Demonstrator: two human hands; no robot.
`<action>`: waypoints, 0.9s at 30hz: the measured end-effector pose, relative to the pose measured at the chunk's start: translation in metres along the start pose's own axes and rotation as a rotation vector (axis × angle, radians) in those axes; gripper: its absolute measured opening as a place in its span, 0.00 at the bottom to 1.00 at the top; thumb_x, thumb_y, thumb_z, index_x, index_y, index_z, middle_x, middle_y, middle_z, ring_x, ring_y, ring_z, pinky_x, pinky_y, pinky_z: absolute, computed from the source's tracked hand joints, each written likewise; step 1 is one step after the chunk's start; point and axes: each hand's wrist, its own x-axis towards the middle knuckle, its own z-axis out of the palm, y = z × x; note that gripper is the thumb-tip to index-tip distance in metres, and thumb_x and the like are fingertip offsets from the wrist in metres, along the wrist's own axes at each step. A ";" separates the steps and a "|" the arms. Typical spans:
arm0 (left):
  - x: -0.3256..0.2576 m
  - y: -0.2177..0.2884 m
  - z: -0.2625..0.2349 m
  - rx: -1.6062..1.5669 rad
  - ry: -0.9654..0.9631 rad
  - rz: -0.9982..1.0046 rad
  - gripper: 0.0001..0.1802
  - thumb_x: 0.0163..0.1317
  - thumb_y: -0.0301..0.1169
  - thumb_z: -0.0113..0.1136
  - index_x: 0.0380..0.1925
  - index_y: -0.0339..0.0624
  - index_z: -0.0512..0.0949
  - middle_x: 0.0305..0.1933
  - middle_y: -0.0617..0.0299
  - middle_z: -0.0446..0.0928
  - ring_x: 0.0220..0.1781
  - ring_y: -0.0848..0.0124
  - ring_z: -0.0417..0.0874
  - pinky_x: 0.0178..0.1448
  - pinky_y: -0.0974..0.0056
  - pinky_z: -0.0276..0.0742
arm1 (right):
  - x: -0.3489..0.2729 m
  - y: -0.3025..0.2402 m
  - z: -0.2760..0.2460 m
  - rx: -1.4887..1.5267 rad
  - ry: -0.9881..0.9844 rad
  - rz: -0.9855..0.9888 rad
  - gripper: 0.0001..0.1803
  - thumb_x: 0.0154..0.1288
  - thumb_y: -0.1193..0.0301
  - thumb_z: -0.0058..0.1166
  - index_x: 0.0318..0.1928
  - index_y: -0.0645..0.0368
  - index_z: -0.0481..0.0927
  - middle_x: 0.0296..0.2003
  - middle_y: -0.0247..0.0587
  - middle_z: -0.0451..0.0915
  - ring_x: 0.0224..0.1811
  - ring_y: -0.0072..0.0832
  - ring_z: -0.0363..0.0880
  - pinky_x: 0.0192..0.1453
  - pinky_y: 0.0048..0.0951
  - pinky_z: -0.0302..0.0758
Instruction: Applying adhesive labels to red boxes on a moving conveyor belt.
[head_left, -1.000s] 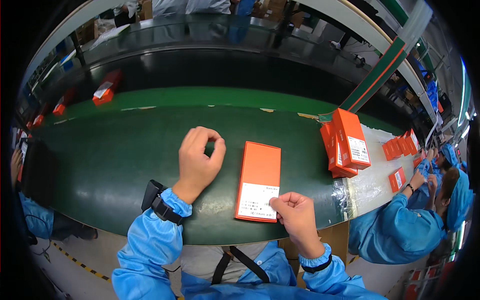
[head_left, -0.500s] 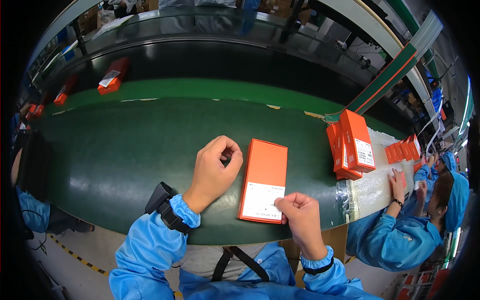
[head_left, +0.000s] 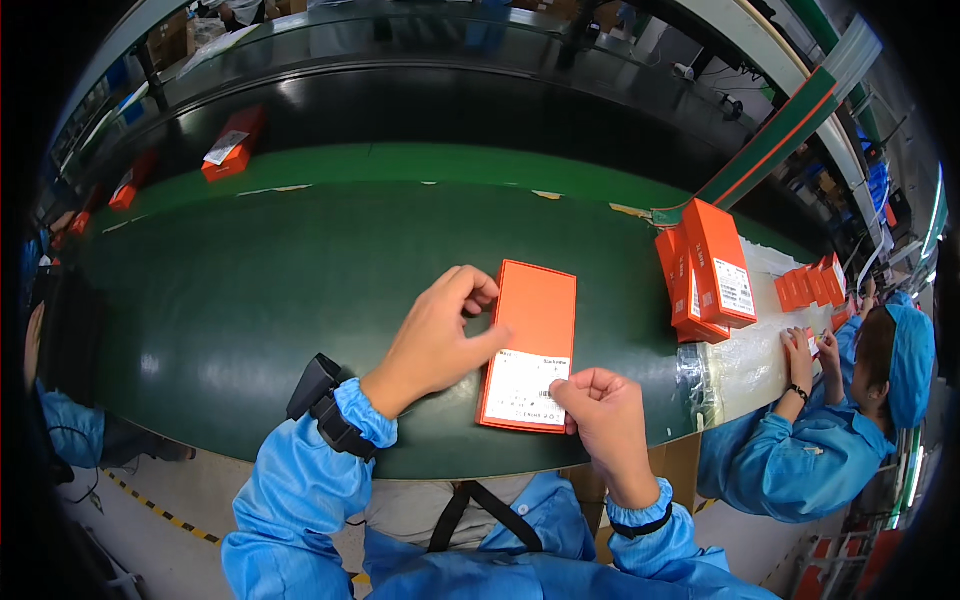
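An orange box point(head_left: 538, 310) lies on the green worktop in front of me, with a white printed label point(head_left: 525, 385) across its lower part. At the box's lower right edge, my right hand point(head_left: 608, 420) grips it, thumb on the label and fingers bent at the side. My left hand point(head_left: 435, 335) is at the box's left edge; its thumb reaches over the face near the label's top left corner, the fingers curved and apart from the thumb. A black device is strapped to my left wrist.
Several orange boxes point(head_left: 722, 262) are stacked at the right, with more orange boxes point(head_left: 810, 285) beyond them. A co-worker in blue point(head_left: 800, 450) handles something at the right. Across the green worktop point(head_left: 300, 270), a dark conveyor point(head_left: 400, 115) carries orange boxes point(head_left: 233, 145) at the far left.
My left hand has moved right to the box, its thumb now over the face. My right hand stays at the lower right edge. The co-worker's hands have come together.
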 end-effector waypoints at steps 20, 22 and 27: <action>0.020 -0.029 -0.004 -0.285 0.185 -0.127 0.22 0.69 0.30 0.60 0.61 0.40 0.68 0.40 0.66 0.77 0.38 0.79 0.78 0.40 0.72 0.75 | -0.025 0.002 0.041 -1.093 0.201 -0.630 0.49 0.55 0.51 0.71 0.73 0.57 0.64 0.64 0.69 0.64 0.60 0.64 0.71 0.63 0.55 0.72; 0.024 -0.045 -0.016 -0.126 0.306 -0.083 0.19 0.67 0.29 0.61 0.57 0.39 0.73 0.39 0.67 0.77 0.37 0.79 0.77 0.42 0.72 0.76 | -0.025 -0.001 0.041 -1.234 0.261 -0.561 0.51 0.55 0.51 0.71 0.74 0.57 0.63 0.65 0.72 0.63 0.60 0.66 0.70 0.63 0.56 0.71; 0.023 -0.086 -0.100 0.503 0.755 -0.041 0.18 0.59 0.26 0.59 0.51 0.35 0.75 0.49 0.50 0.75 0.50 0.56 0.77 0.58 0.56 0.75 | 0.004 -0.040 -0.034 0.032 -0.358 -0.270 0.41 0.57 0.62 0.68 0.71 0.60 0.70 0.66 0.56 0.70 0.66 0.46 0.71 0.67 0.45 0.71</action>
